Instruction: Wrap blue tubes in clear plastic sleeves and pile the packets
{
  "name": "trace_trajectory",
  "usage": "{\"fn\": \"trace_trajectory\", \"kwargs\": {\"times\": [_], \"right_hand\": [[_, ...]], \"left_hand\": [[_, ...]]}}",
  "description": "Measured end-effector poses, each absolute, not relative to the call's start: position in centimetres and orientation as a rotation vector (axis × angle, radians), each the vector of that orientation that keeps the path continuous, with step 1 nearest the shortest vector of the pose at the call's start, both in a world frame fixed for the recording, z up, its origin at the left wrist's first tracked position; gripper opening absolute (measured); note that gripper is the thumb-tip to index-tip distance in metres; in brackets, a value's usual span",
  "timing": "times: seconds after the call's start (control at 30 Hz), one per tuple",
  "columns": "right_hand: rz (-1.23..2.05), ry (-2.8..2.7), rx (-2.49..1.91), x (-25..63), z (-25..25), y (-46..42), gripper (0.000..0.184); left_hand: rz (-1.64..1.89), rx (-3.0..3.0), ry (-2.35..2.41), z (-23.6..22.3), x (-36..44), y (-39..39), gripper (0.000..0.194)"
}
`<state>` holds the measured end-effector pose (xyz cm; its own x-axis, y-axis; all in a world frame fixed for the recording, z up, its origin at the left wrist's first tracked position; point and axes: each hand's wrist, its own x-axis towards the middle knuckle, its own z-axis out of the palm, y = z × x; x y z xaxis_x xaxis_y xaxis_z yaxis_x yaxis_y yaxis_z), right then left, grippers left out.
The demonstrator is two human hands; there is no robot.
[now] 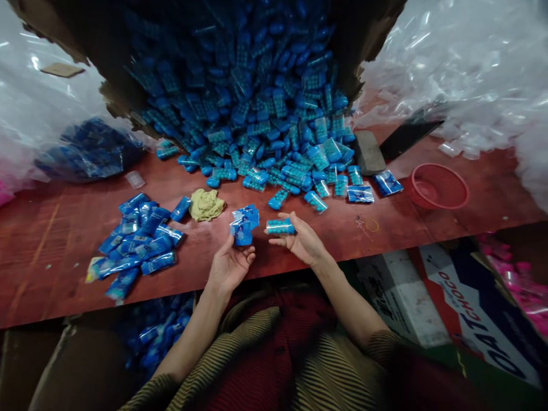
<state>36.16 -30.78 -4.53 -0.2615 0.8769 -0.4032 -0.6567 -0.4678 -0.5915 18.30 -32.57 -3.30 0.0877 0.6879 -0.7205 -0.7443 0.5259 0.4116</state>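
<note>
My left hand (230, 264) grips a small stack of flat blue packets (244, 224) just above the near edge of the red table (64, 268). My right hand (301, 238) holds a small clear case of blue-green pieces (280, 226) between thumb and fingers, right beside the packets. A big heap of the same blue cases (265, 120) spills from a torn cardboard box (107, 85) at the back of the table. A pile of flat blue packets (137, 242) lies to the left of my hands.
A yellow rag (206, 204) lies near the middle. A red basket (436, 185) sits at the right, with clear plastic bags (462, 68) behind it. A blue-filled bag (89, 149) lies at the left. Boxes stand under the table, one printed with letters (479, 314).
</note>
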Motion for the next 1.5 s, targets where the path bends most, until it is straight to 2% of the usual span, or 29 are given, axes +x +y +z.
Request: {"fn": "trace_trajectory", "kwargs": {"times": [0.17, 0.33, 0.6, 0.77, 0.97, 1.1, 1.33, 1.5], "right_hand": [[1.944, -0.469, -0.813, 37.3, -4.3, -30.8, 0.023], [1.925, -0.618, -0.838, 37.7, -3.9, -31.2, 0.03], [1.642, -0.783, -1.125, 37.7, -5.7, -31.6, 0.028], [1.608, -0.806, -1.137, 37.6, -5.9, -31.7, 0.03], [1.516, -0.783, -1.218, 37.5, -6.1, -31.9, 0.029], [1.414, -0.8, -1.271, 37.3, -5.6, -31.9, 0.031], [1.588, -0.599, -1.145, 36.4, -3.4, -32.3, 0.028], [1.593, -0.629, -1.105, 35.7, -3.1, -32.8, 0.031]], "left_hand": [[1.067, -0.031, 1.037, -3.2, 18.5, -32.8, 0.022], [1.062, -0.018, 1.063, -3.4, 18.7, -32.9, 0.017], [1.095, 0.071, 1.077, -4.3, 18.8, -33.1, 0.006], [1.076, 0.121, 1.074, -4.4, 19.1, -33.2, 0.012], [1.043, 0.038, 1.068, -3.7, 19.6, -33.2, 0.011], [1.018, -0.044, 1.086, -3.7, 19.7, -33.4, 0.019], [1.007, -0.105, 1.103, -3.8, 20.0, -33.3, 0.019], [1.007, -0.102, 1.1, -3.7, 20.3, -33.3, 0.023]]}}
